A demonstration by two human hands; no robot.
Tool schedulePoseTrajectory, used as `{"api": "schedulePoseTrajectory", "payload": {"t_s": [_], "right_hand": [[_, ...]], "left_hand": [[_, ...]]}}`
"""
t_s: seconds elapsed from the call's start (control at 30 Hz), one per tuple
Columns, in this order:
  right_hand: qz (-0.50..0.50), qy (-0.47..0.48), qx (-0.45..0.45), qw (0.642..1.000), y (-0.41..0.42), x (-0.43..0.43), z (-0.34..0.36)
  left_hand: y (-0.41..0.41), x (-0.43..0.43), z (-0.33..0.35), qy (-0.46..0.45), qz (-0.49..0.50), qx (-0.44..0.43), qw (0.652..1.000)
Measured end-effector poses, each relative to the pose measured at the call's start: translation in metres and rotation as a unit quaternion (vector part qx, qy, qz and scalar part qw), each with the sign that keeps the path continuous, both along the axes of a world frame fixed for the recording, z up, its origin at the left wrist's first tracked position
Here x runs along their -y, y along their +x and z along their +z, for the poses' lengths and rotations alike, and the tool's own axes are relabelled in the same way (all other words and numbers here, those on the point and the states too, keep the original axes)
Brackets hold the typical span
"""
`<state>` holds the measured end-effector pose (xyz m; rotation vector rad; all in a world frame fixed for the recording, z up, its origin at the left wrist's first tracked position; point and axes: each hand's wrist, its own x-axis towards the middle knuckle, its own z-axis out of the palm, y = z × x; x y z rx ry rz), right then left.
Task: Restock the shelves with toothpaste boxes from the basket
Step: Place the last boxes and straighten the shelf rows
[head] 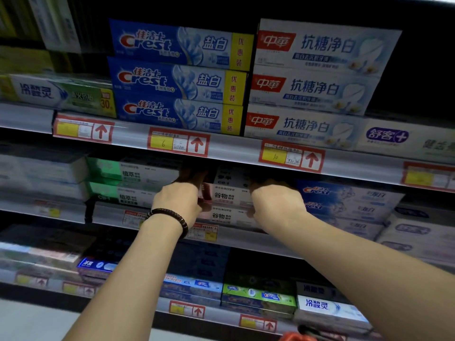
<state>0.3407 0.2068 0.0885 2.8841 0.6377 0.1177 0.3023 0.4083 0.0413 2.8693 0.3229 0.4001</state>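
Both my hands reach into the middle shelf. My left hand, with a dark bead bracelet on its wrist, grips the left end of a white and pink toothpaste box. My right hand grips the right end of the same stack of white boxes. The fingertips of both hands are hidden in the shadow under the upper shelf. Another white box of the same kind lies below it. An orange bit at the bottom edge may be the basket.
Blue Crest boxes and white boxes with red labels are stacked on the upper shelf. Green and white boxes lie left of my hands, blue Crest boxes right. More boxes fill the lower shelf. Red price tags line the shelf edges.
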Motion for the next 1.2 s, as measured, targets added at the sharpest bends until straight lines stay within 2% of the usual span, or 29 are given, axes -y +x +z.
{"api": "schedulePoseTrajectory", "payload": {"t_s": [0.33,0.53,0.8,1.07,1.2], "right_hand": [[0.023,0.006,0.027,0.999,-0.006,0.001,0.001],[0.032,-0.010,0.043,0.999,-0.006,0.000,0.003],[0.022,0.013,0.021,0.999,0.000,0.001,0.002],[-0.007,0.018,-0.046,0.999,0.007,-0.002,0.010],[-0.005,0.005,-0.020,1.000,0.008,-0.003,0.008]], "left_hand": [[-0.007,0.006,0.005,0.048,0.064,0.013,0.997],[-0.009,0.013,0.011,0.043,0.084,0.002,0.996],[-0.010,0.012,0.011,0.051,0.040,-0.002,0.998],[-0.004,0.003,0.018,0.000,0.025,-0.033,0.999],[-0.002,0.003,0.015,0.023,0.031,-0.033,0.999]]}}
